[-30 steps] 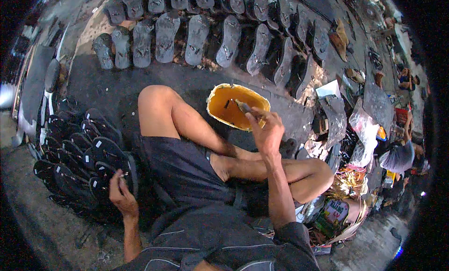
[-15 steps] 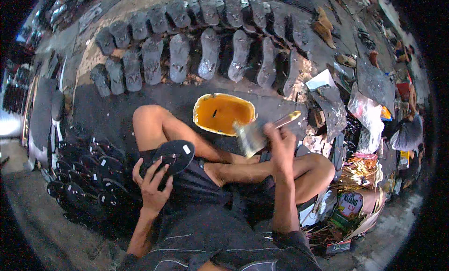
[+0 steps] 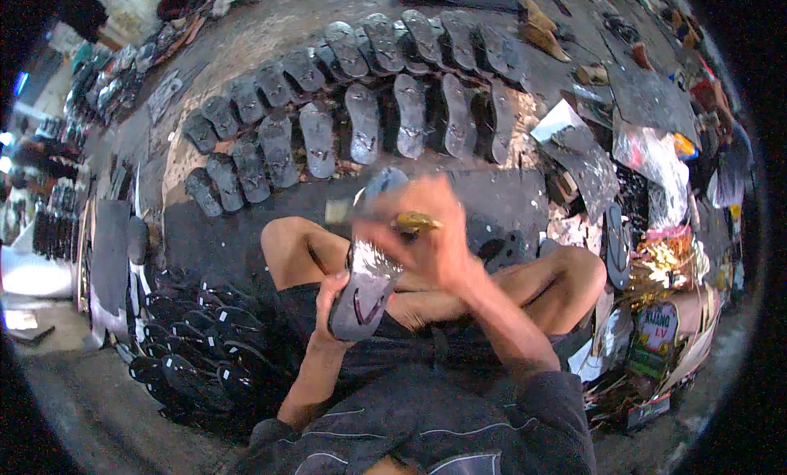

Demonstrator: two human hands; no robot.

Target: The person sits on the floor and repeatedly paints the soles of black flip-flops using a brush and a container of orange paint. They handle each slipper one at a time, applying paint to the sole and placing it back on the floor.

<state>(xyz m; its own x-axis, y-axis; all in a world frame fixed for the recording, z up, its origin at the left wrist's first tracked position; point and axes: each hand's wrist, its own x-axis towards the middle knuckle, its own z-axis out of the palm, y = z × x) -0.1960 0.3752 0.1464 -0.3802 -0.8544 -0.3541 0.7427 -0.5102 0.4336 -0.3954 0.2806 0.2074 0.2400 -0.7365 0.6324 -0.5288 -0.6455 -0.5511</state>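
My left hand (image 3: 329, 307) grips a dark flip-flop (image 3: 367, 299) by its near end, thumb along the edge. A broad face of it is turned up, with a V-shaped mark near my hand and a wet, shiny film on the middle. Over the far part, my right hand (image 3: 438, 233) is closed on a brush (image 3: 418, 221) and smeared by motion. Only the yellowish handle shows plainly. My right hand and the flip-flop cover most of the area where the glue tub stood.
Two curved rows of grey sandal soles (image 3: 363, 122) lie beyond my knees. Black flip-flops (image 3: 197, 344) are piled at my left. On the right are scrap sheets (image 3: 578, 159), clear plastic bags (image 3: 668, 176), a lone sandal (image 3: 618, 245) and a printed sack (image 3: 656, 336).
My left hand has raised the flip-flop toward the middle and turned it over. My right hand has swung left with the brush, from beside the tub to over the flip-flop. The view has shifted.
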